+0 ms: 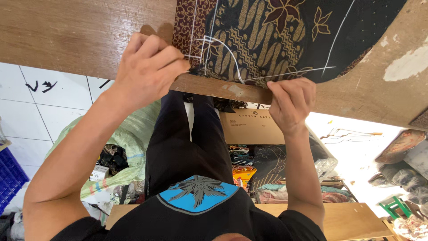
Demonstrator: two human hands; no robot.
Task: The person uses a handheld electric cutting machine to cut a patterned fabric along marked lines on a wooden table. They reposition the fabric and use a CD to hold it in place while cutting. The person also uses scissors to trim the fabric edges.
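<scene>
Batik cloth (276,35), dark with gold leaf patterns and white chalk lines, lies flat on the wooden bench (80,35) at its near edge. My left hand (149,69) is pinched shut on the cloth's corner; my right hand (292,102) pinches its hem. I judge I'm aligning it; the next move calls for even tension.

Dark batik cloth (276,35), gold-brown floral pattern
</scene>
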